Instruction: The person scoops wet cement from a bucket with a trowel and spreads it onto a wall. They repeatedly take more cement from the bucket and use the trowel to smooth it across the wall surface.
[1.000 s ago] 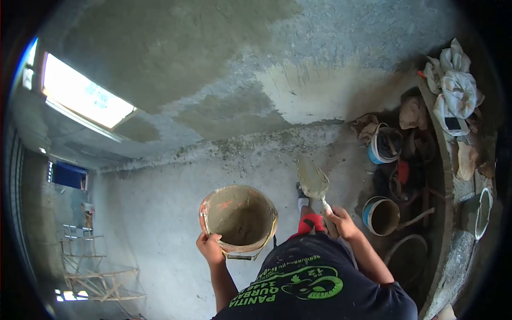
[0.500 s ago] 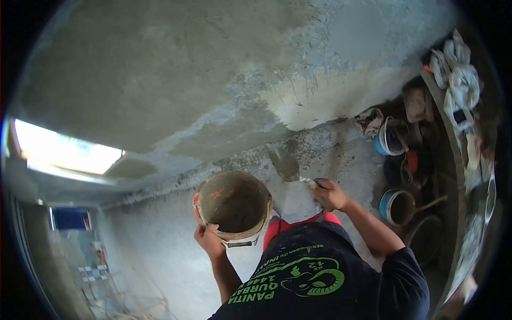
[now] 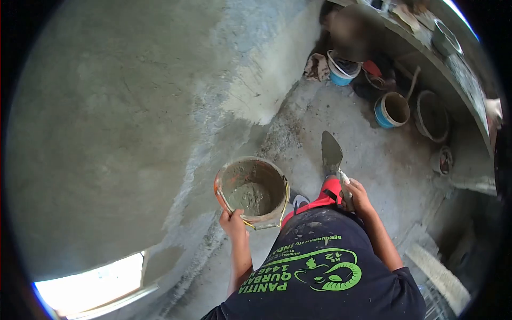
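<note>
My left hand (image 3: pixel 234 224) grips the near rim of an orange-red bucket (image 3: pixel 220 188) crusted with cement. Wet grey mortar (image 3: pixel 249 198) lies in its bottom, and the wire handle hangs down on the near side. To the right, my right hand (image 3: pixel 356 196) is closed round the pale handle of a trowel (image 3: pixel 332 149). The trowel's blade points away from me over the floor, a little right of the bucket.
A partly plastered wall (image 3: pixel 117 106) rises on the left, with a bright window (image 3: pixel 90 285) low in view. Blue-and-white buckets (image 3: pixel 381 113) and a round tub (image 3: pixel 432 116) stand at the upper right, below a ledge (image 3: pixel 442 58). Concrete floor (image 3: pixel 384 165) lies between.
The view has turned, so the stored buckets sit higher and the window lower. More mortar shows inside the held bucket. The trowel blade now points more directly away from me.
</note>
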A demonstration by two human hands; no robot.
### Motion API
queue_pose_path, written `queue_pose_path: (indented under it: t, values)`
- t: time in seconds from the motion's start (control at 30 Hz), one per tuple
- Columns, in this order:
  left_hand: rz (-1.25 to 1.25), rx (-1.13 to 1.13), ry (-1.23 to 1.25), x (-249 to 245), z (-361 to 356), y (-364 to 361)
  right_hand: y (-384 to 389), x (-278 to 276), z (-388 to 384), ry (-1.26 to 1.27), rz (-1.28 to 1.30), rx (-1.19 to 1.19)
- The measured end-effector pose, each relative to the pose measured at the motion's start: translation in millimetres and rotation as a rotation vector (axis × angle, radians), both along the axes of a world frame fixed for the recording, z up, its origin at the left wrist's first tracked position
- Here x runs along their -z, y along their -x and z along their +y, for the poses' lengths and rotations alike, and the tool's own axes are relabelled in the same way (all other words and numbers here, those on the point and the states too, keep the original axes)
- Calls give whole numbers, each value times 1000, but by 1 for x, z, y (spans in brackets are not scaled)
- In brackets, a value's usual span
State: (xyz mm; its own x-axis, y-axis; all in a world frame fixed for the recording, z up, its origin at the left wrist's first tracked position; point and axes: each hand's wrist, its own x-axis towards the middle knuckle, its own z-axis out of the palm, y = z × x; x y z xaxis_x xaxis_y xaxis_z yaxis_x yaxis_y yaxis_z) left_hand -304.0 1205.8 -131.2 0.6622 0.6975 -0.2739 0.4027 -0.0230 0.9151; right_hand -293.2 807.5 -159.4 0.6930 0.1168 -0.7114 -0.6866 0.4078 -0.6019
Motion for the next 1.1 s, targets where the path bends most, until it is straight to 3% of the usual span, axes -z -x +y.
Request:
queue_pose_path:
  t: [0.07,0.33,0.43,0.47,0.53,0.6,0.67,0.7,0.77,0.8,0.87,0.97,1.1]
  values:
    - [-66,37,35,0,-5,-15,12,5,0,-55,-41,83]
    - [-176,245,2,-37,-19,-22,31,-6,-5,-6,-268,-63]
    - [-152,305,-122,-60,-39,-19,20,-7,-24,428,-412,-388]
    - [-143,267,-125,-59,-41,-18,15,-11,-33,418,-415,-426]
    - [-130,449,-204,-58,-39,-19,-6,-34,-51,535,-404,-681]
    - [-164,474,-142,-60,-47,-24,-22,-75,-57,574,-429,-683]
    - [-199,521,-74,-64,-52,-28,-36,-97,-64,803,-849,-850]
    - [-173,577,-93,-67,-52,-32,-41,-109,-64,804,-848,-839]
    - [-140,653,-111,-78,-54,-31,-44,-133,-51,1034,-1057,-969]
    - [-141,678,-95,-84,-61,-35,-50,-137,-42,1047,-1049,-949]
    - [-141,726,-71,-86,-63,-38,-55,-148,-24,1287,-977,-1207]
    - [-178,772,-25,-89,-61,-48,-68,-148,4,1409,-940,-1310]
    - [-146,884,-56,-101,-58,-49,-79,-141,31,1405,-914,-1408]
